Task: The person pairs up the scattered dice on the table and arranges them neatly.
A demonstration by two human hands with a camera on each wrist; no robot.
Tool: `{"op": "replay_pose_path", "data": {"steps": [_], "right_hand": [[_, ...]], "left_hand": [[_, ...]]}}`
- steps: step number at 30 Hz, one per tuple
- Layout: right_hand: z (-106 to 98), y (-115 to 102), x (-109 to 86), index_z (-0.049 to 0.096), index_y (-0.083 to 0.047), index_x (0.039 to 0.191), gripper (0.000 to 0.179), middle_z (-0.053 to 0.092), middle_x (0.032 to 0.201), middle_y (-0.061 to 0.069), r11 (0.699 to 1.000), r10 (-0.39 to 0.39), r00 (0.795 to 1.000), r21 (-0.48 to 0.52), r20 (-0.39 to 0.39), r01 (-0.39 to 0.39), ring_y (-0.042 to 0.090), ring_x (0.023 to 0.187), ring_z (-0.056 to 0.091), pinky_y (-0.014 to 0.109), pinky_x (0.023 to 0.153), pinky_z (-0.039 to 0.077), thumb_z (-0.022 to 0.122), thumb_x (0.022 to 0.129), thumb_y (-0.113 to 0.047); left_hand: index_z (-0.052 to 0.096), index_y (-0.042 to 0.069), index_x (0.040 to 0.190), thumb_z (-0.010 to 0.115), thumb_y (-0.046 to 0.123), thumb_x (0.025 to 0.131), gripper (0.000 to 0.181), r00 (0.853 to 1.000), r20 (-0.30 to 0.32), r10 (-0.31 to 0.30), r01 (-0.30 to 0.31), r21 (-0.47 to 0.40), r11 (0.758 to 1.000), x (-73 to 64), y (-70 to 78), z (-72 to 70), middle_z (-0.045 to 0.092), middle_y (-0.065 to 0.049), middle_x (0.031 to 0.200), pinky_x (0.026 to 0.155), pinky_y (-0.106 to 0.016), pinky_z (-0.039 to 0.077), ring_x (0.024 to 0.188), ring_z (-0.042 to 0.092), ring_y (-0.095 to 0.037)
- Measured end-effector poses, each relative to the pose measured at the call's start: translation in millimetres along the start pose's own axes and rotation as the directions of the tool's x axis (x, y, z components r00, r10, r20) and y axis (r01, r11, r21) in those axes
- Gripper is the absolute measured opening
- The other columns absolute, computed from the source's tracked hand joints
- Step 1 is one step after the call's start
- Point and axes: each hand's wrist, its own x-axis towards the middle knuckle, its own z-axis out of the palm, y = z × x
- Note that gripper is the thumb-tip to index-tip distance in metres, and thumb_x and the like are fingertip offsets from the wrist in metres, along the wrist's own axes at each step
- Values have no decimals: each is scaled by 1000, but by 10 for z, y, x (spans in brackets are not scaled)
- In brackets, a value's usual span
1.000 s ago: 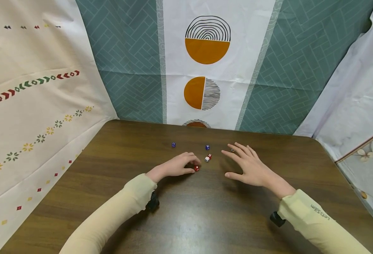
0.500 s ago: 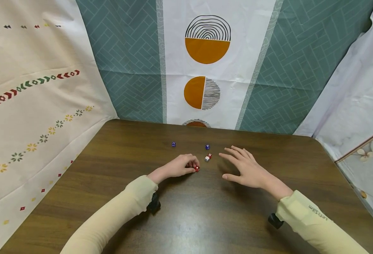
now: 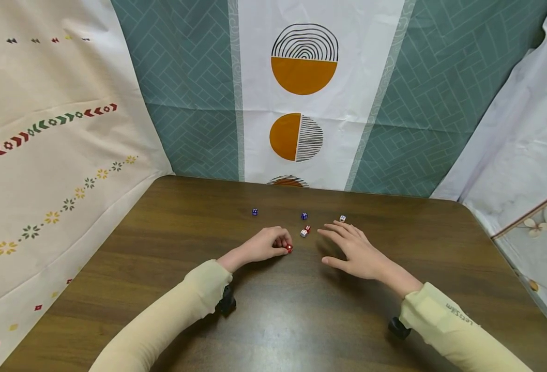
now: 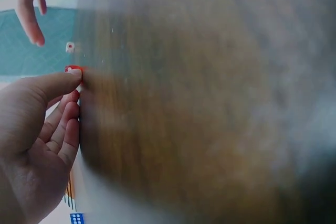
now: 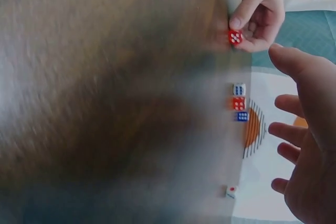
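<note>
With thumb and fingertips my left hand [image 3: 263, 244] pinches a red die [image 3: 289, 248] at the tabletop. The right wrist view shows several white pips on that red die [image 5: 235, 36]. My right hand [image 3: 354, 253] is held above the table with fingers spread and nothing in it. Between the hands sit a white die [image 3: 304, 233] and a second red die [image 3: 307, 228], close together. Behind them is a blue die [image 3: 304, 216]. Another white die [image 3: 343, 218] lies just beyond my right fingertips.
A second blue die [image 3: 255, 212] lies farther left, toward the back of the brown wooden table [image 3: 273, 320]. A patterned cloth [image 3: 199, 103] hangs along the far edge. Pale cloths [image 3: 59, 170] close in the left and right sides.
The left fingers have closed around the red die, which has barely shifted. My right hand has drawn slightly left and toward me, uncovering the white die behind its fingers.
</note>
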Motion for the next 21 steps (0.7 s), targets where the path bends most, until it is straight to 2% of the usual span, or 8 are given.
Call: {"op": "replay_pose_path", "data": {"steps": [10,17,21], "right_hand": [[147,-123,34,55,-9,137,53,54,142,12,998,8,999,56,-48,-5,34,136,45,61,106,37,67,93,-36],[218,-206,57,60,-9,128,41,63,128,4,988,68,995,140,-71,-57,26,124,51,50,102,45,67,94,-31],[254,-256,50,62,-9,125,36,64,123,3,980,90,993,182,-81,-74,24,119,53,47,99,47,67,94,-28]], "left_hand": [[66,12,95,73,15,89,9,999,-30,-22,22,-2,1000,-63,55,61,62,-1,88,74,-19,47,79,56,-7],[66,12,92,75,15,88,10,999,-31,-16,15,-35,999,-126,103,115,62,0,85,71,-18,46,76,54,-5],[67,11,92,76,15,87,11,999,-34,-20,18,-52,998,-154,147,145,62,0,84,70,-17,45,75,53,-4]]}}
